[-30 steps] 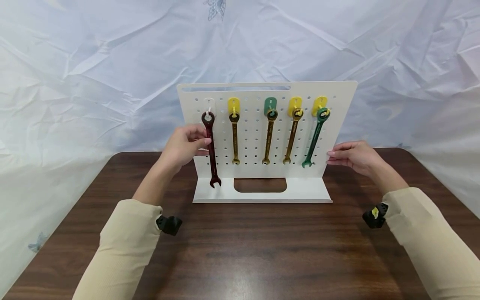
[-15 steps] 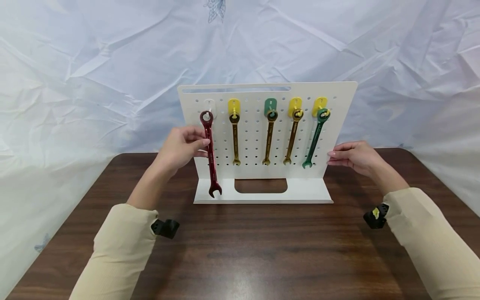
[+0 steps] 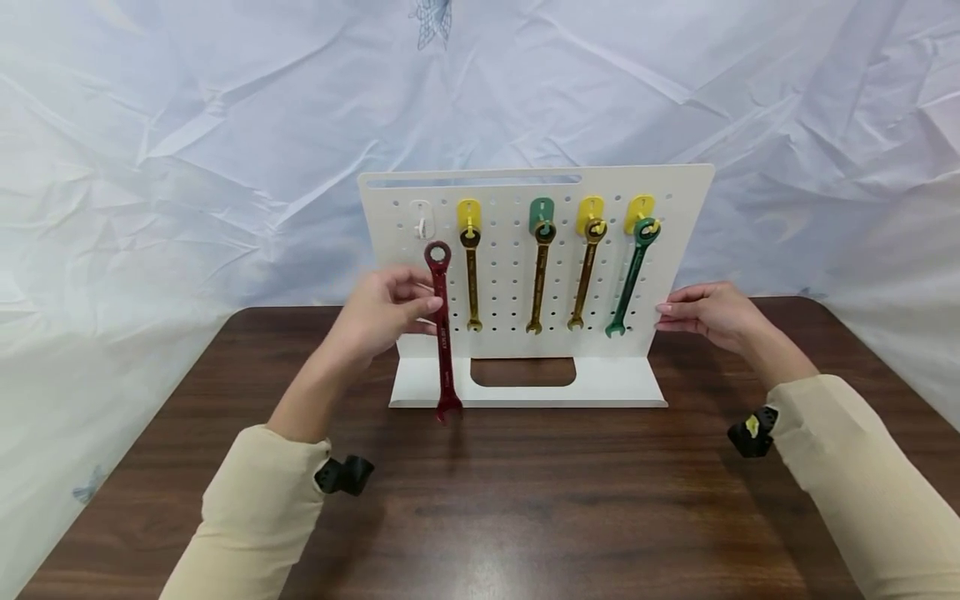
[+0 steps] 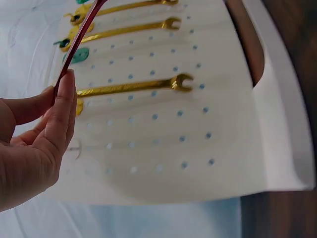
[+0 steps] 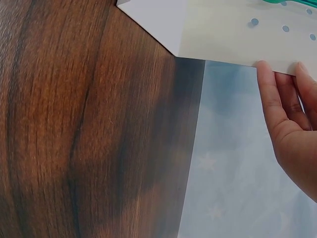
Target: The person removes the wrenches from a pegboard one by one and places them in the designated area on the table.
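Observation:
My left hand (image 3: 386, 312) pinches a red combination wrench (image 3: 442, 333) by its shank, in front of the white pegboard (image 3: 525, 342). The wrench hangs nearly upright, ring end on top, clear of the white hook (image 3: 422, 225). In the left wrist view the red wrench (image 4: 79, 42) crosses between thumb and fingers. My right hand (image 3: 708, 312) holds the board's right edge, thumb towards the front; in the right wrist view its fingertips (image 5: 263, 67) meet that edge.
Several wrenches hang on the board: gold ones (image 3: 472, 283) on yellow and green hooks, and a green one (image 3: 630, 279) at the right. The board's base (image 3: 615, 383) stands on a dark wooden table (image 3: 555, 500), before a pale cloth (image 3: 225, 167).
The red wrench has come off the white hook. My left hand has brought it slightly down, to the right and nearer to me. My right hand has stayed at the board's edge.

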`<state>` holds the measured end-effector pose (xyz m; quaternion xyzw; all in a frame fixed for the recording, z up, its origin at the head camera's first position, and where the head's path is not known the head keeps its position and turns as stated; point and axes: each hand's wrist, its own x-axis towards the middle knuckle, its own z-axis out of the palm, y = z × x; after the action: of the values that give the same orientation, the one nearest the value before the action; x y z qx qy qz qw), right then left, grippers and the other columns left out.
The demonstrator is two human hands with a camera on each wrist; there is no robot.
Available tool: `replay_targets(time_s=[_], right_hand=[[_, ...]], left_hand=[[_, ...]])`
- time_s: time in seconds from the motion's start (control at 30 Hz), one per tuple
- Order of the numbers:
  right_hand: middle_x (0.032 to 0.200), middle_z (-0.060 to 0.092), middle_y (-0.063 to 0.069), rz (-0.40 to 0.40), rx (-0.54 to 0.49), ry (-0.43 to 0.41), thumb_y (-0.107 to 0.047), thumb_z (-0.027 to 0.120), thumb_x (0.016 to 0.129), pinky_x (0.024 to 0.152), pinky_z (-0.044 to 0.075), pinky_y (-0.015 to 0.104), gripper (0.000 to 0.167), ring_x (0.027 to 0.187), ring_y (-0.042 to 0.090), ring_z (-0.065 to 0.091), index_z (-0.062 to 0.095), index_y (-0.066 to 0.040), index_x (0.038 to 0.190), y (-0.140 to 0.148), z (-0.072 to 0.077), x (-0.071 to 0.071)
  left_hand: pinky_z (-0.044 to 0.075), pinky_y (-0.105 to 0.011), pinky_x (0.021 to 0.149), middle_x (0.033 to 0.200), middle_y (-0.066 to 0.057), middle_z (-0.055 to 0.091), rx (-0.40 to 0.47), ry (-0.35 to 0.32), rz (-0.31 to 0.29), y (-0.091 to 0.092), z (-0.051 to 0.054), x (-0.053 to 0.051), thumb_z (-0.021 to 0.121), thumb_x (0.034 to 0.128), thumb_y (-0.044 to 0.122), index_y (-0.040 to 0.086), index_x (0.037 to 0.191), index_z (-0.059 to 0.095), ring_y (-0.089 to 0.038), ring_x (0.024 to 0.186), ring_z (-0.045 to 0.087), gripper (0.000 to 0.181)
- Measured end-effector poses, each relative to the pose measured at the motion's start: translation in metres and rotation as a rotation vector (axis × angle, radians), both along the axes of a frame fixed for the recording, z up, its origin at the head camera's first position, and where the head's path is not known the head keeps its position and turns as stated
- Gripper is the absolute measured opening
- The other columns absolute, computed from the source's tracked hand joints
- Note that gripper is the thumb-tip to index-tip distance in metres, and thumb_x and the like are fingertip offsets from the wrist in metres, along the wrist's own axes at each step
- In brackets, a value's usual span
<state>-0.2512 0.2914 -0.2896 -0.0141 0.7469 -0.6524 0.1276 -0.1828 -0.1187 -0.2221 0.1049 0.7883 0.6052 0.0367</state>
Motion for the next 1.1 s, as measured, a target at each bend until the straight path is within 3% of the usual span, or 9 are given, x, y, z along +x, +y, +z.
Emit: replay_targets(time_s=[0.37, 0.6, 0.93, 1.1], right_hand=[[0.083, 0.067, 0.004, -0.002, -0.003, -0.003, -0.006, 0.063, 0.085, 0.073, 0.056, 0.033, 0.008, 0.079, 0.022, 0.067, 0.069, -0.010, 0.083, 0.000, 0.000, 0.000], [0.082, 0.067, 0.004, -0.002, 0.004, -0.001, -0.006, 0.063, 0.085, 0.073, 0.056, 0.033, 0.008, 0.079, 0.022, 0.067, 0.069, -0.010, 0.082, 0.000, 0.000, 0.000], [0.082, 0.067, 0.004, -0.008, 0.005, -0.004, -0.005, 0.062, 0.086, 0.072, 0.056, 0.033, 0.009, 0.079, 0.022, 0.067, 0.069, -0.010, 0.082, -0.001, 0.001, 0.001], [0.083, 0.067, 0.004, -0.008, 0.001, -0.005, -0.005, 0.063, 0.085, 0.073, 0.056, 0.033, 0.008, 0.079, 0.022, 0.067, 0.069, -0.009, 0.083, -0.001, 0.002, 0.002]], left_hand=[[0.057, -0.037, 0.069, 0.088, -0.019, 0.062, 0.091, -0.150, -0.022, 0.032, -0.041, 0.007, 0.056, 0.0876, -0.005, -0.007, 0.102, 0.053, -0.022, 0.071, 0.062, 0.015], [0.058, -0.039, 0.066, 0.079, -0.017, 0.060, 0.175, -0.226, -0.070, 0.062, -0.068, 0.012, 0.055, 0.0852, -0.011, -0.010, 0.099, 0.050, -0.019, 0.063, 0.061, 0.015], [0.058, -0.033, 0.061, 0.074, -0.013, 0.057, 0.153, -0.314, -0.143, 0.101, -0.096, 0.019, 0.054, 0.0845, -0.013, -0.010, 0.095, 0.049, -0.017, 0.060, 0.059, 0.012], [0.058, -0.033, 0.058, 0.072, -0.013, 0.057, 0.124, -0.353, -0.171, 0.113, -0.103, 0.026, 0.054, 0.0837, -0.014, -0.009, 0.093, 0.049, -0.018, 0.058, 0.057, 0.012]])
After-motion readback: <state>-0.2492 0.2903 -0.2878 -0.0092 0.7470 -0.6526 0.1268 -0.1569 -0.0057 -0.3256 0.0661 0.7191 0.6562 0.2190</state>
